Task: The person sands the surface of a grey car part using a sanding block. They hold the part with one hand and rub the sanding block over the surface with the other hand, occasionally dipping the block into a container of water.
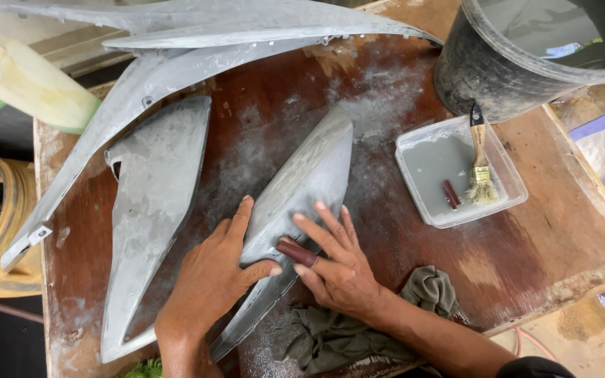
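A grey, pointed body panel [302, 189] lies slantwise on the wet brown board [547, 238]. My left hand [211, 276] rests flat against the panel's left edge, thumb across it. My right hand [334, 262] lies on the panel's lower part, its fingers pressing a small dark red-brown piece [297, 253] onto the surface. A second grey panel [152, 210] lies to the left, and long curved grey panels [197, 49] span the board's back.
A clear plastic tub [456, 175] of grey water holds a small brush [481, 164] and a dark red piece. A large black bucket [498, 63] stands at the back right. A crumpled olive rag [358, 329] lies under my right wrist. Yellow hose coils sit at left.
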